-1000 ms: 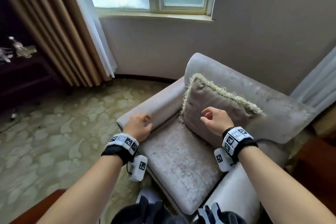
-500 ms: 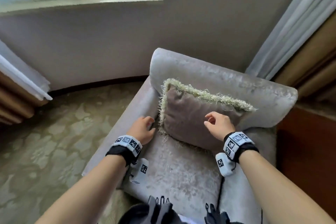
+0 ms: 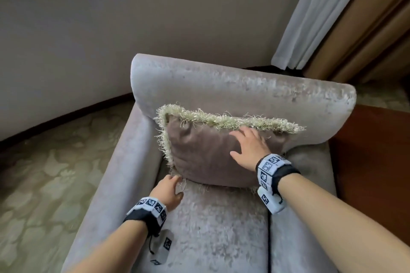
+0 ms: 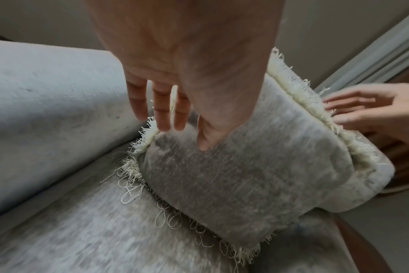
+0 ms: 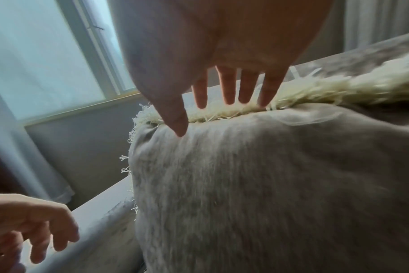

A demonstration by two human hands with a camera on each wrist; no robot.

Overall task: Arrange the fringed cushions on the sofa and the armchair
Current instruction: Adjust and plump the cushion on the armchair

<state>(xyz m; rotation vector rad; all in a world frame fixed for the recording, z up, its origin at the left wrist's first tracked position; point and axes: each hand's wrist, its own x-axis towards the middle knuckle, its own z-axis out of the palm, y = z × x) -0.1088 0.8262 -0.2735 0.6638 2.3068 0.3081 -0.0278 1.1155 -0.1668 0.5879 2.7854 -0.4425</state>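
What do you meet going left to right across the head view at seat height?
Carpet → left armrest → left hand → cushion → right hand → wooden table.

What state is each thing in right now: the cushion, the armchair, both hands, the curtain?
Fringed cushion: upright on the seat, leaning against the backrest.
Armchair: holds the one cushion, seat front bare.
Left hand: fingers relaxed, at the cushion's lower left corner.
Right hand: flat, fingers spread on the cushion's face near the top fringe.
Curtain: hanging, drawn to the side.
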